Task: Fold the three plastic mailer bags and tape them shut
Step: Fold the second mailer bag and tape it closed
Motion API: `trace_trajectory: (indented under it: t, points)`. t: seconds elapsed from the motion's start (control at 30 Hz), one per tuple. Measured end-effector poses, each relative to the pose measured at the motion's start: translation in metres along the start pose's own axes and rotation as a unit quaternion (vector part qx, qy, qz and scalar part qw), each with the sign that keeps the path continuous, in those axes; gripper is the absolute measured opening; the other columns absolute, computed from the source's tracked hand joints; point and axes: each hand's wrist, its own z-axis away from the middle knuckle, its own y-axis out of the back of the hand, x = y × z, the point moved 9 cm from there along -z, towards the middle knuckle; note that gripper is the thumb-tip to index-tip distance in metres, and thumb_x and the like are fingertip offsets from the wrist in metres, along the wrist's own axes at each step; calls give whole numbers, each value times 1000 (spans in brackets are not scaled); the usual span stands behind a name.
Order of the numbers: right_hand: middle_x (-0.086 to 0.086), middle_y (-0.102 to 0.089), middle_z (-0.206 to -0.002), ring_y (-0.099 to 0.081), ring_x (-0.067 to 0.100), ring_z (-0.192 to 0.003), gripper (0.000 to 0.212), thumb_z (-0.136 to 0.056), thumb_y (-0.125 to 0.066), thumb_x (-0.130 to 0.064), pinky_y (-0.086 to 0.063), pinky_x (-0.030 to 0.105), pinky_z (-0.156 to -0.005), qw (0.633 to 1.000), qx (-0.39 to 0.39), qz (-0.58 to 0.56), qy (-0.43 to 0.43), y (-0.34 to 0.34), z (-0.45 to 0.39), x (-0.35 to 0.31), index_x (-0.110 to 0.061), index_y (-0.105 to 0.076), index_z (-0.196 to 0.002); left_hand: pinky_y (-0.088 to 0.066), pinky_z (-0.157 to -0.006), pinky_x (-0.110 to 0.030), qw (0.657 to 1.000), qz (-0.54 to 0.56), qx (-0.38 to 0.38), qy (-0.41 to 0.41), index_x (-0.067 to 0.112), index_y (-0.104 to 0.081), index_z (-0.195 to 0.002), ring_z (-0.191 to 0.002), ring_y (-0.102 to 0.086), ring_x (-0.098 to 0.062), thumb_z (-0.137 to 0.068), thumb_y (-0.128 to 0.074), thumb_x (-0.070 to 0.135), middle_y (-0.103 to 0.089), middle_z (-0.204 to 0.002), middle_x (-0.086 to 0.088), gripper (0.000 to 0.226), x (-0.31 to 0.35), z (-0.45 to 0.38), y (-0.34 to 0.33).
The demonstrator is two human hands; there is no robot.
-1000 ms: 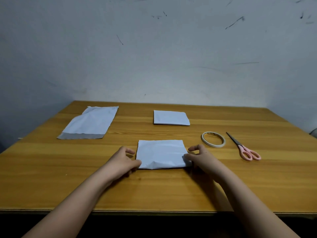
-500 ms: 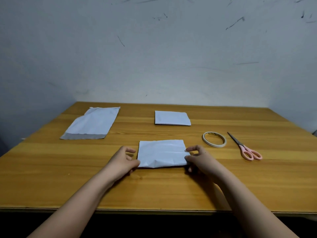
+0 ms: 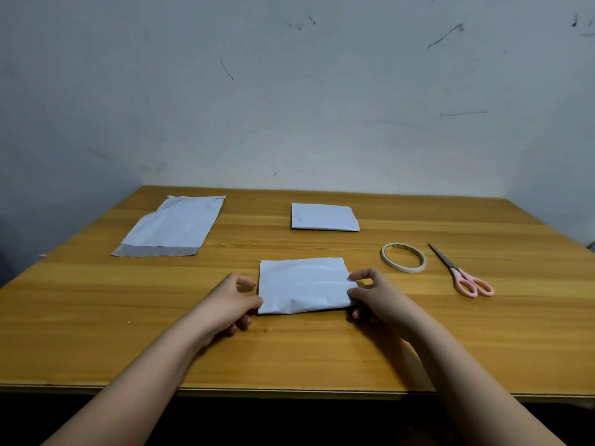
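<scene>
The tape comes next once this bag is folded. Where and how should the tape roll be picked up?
Probably with the right hand, the nearer one. The tape roll lies flat on the table, hole facing up, so come from above: thumb inside the ring, fingers outside, pinching the near-left part of the wall. The scissors lie apart on its right, so that side is more crowded.

Both arms run off the bottom edge. The table (image 3: 96, 317) is cut off at both sides.
</scene>
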Motion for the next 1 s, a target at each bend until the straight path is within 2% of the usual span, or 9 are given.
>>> trace_trajectory:
  t: [0.23,0.37,0.5,0.6,0.67,0.73,0.8,0.9,1.0]
  points:
    - [6,-63,-62,-55,9,-41,25,-93,-52,-13,-36,19,-37,1000,-2,-6,3,-2,0,0,-21,-47,-116,-28,-39,-20,997,64,10,-31,17,-51,-116,-43,-43,-10,-88,-61,12,-54,-63,-2,31,7,2,1]
    - [7,-65,-67,-59,12,-50,26,-92,-55,-15,-39,20,-42,1000,-7,-3,5,-2,-1,1,-21,-47,-117,-29,-39,-20,997,69,-14,-34,17,-49,-120,-48,-49,-11,-87,-62,8,-60,-68,-2,37,7,3,-5]
    - [6,-62,-71,-61,7,-48,29,-92,-57,-10,-44,19,-42,1000,-13,-9,16,-1,2,-1,-15,-46,-118,-43,-38,-19,993,117,-13,-3,14,-50,-118,-47,-58,-10,-87,-63,4,-64,-55,-2,36,0,0,-6]
    - [9,-63,-75,-60,7,-51,29,-92,-58,-9,-50,21,-49,1000,-15,15,14,-2,4,-2,-14,-47,-118,-52,-46,-22,994,105,-10,14,13,-48,-120,-56,-61,-13,-86,-63,2,-65,-67,-6,39,-2,-1,-6]
    - [9,-66,-83,-61,10,-57,30,-91,-60,-13,-53,26,-58,999,-8,48,11,-1,3,-2,-16,-47,-118,-49,-47,-25,998,53,-11,14,16,-46,-121,-59,-59,-16,-85,-64,6,-63,-73,-8,41,-2,-2,-5]
    - [5,-67,-93,-63,15,-70,33,-88,-61,-25,-53,36,-71,989,31,141,14,8,2,-3,-20,-47,-116,-43,-52,-26,998,-64,21,-16,22,-46,-117,-64,-56,-17,-84,-65,19,-63,-79,-7,38,4,-3,3]
    - [1,-62,-107,-63,22,-89,38,-88,-55,-42,-48,36,-73,957,119,262,29,21,5,-14,-23,-45,-119,-43,-67,-27,973,-197,98,-75,24,-49,-119,-82,-56,-15,-87,-60,32,-59,-103,-4,35,20,-1,15]
    - [1,-51,-129,-52,24,-114,39,-95,-44,-41,-41,34,-86,900,224,348,137,17,8,-46,-23,-46,-130,-37,-99,-33,916,-312,174,-182,23,-43,-135,-124,-43,-20,-95,-46,35,-43,-136,-1,41,52,-1,7]
    - [-3,-34,-150,-28,18,-140,45,-100,-32,-37,-23,34,-110,881,115,405,215,-28,-9,-60,-24,-37,-143,-17,-113,-32,884,-400,87,-225,22,-24,-149,-143,-20,-15,-101,-32,39,-24,-155,4,52,64,-18,-35]
